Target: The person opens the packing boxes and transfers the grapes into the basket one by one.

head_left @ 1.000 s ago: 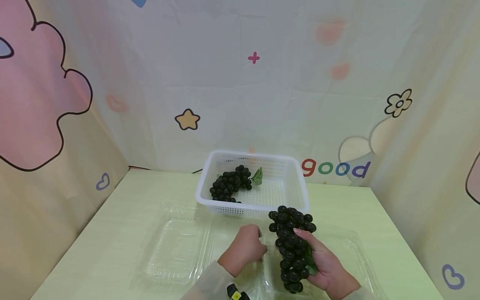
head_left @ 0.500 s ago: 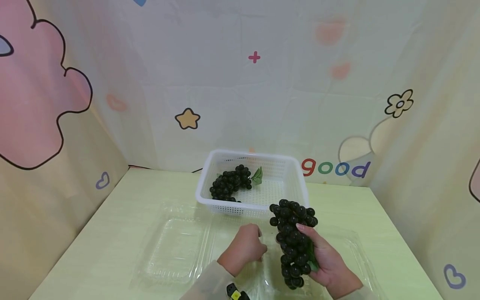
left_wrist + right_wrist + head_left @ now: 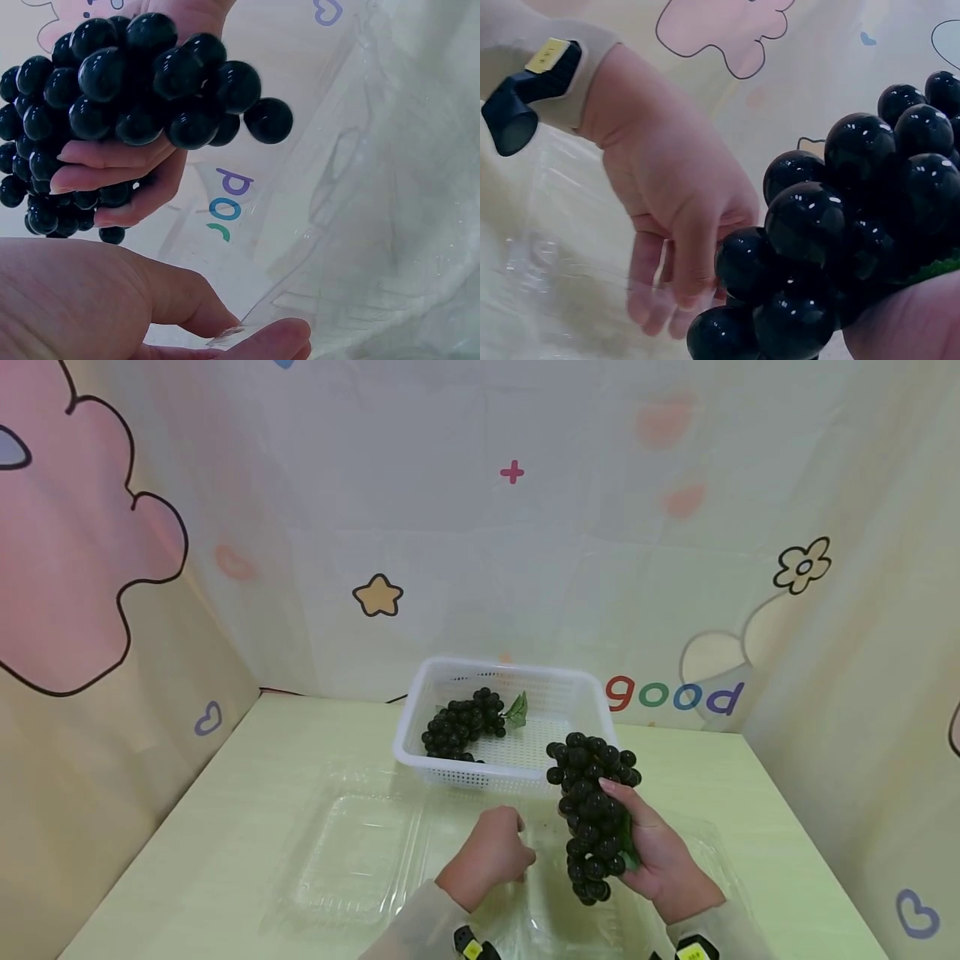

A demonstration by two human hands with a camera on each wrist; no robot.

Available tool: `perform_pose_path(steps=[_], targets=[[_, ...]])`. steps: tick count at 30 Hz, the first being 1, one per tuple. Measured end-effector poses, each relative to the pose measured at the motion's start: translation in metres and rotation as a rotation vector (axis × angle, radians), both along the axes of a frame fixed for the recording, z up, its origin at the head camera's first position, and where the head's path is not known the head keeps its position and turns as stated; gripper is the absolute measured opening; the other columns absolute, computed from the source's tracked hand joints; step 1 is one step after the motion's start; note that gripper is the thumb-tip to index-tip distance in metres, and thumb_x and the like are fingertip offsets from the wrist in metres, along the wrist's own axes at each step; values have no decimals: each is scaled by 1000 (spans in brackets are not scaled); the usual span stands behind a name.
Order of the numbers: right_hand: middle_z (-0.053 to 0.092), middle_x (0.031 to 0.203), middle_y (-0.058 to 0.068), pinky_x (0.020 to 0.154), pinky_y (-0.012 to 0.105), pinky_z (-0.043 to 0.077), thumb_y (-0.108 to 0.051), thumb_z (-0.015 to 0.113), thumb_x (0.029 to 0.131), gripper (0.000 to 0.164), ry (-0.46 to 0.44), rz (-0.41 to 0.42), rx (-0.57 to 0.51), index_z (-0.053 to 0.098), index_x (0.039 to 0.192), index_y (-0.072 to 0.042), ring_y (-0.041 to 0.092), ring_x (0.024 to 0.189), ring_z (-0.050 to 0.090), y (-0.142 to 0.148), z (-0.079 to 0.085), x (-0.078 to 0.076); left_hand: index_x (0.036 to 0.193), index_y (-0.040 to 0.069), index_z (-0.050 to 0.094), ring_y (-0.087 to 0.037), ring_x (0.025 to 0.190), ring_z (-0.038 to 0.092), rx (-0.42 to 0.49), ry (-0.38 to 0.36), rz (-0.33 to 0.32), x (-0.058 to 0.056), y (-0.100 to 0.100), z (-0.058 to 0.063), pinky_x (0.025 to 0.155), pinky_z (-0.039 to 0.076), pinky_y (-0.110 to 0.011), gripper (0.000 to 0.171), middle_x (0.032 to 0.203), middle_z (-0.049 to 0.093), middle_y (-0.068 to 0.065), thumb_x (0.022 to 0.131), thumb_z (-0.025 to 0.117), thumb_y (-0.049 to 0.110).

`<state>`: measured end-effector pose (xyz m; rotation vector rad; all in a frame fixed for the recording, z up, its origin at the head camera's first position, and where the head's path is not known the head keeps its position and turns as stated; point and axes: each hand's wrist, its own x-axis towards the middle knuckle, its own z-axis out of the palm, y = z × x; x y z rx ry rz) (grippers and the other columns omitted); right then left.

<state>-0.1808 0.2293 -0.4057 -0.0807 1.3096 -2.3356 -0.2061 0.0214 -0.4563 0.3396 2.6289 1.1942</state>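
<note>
In the head view my right hand [image 3: 663,864] grips a bunch of dark grapes [image 3: 588,814], thumb across the front of it, above a clear plastic container [image 3: 570,927]. A green leaf pokes out beside the palm. My left hand [image 3: 489,860] is low at the middle of the clear plastic. Seen from the left wrist, its thumb and finger pinch a thin edge of the clear container [image 3: 375,225]. The right hand's fingers [image 3: 120,154] wrap round the back of the bunch there. In the right wrist view the grapes [image 3: 810,225] partly hide the left hand's fingertips.
Behind the hands stands a white perforated basket [image 3: 465,777], with dark grapes [image 3: 461,727] and a green leaf in its left part. A clear rectangular plastic section [image 3: 352,852] lies flat on the table [image 3: 187,835] to the left. A printed curtain [image 3: 450,527] encloses the back and sides.
My right hand has lifted the bunch of grapes upward and slightly away, toward the basket's front right corner. The left hand has stayed at the container.
</note>
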Motion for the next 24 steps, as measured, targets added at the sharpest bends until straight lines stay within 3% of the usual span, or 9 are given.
perform_pose_path(steps=[5,10,19,24], targets=[[64,119,-1,90,28,55,-43,39,108,42,-9,-51,32,27,145,-28,13,104,64,0,7,-10,109,-10,66,-20,65,62,-14,-1,4,0,0,1,82,58,-41,33,105,70,-21,82,78,4],[61,126,0,88,28,55,-43,39,108,45,6,-52,5,25,148,-30,14,105,65,1,13,-22,111,-10,65,-19,61,60,-17,-17,5,-1,0,2,78,57,-39,34,105,69,-21,83,77,5],[59,128,3,86,29,56,-41,44,107,50,12,-64,-49,24,152,-32,16,106,66,2,23,-45,115,-11,63,-19,54,66,21,-29,-4,-1,0,-2,77,58,-41,34,85,68,-12,85,74,3],[58,130,1,85,30,56,-42,46,107,50,20,-82,-47,26,151,-33,15,106,67,1,28,-58,119,-11,62,-20,56,68,44,-64,2,-1,-1,-1,74,58,-41,37,88,68,-13,87,73,3]])
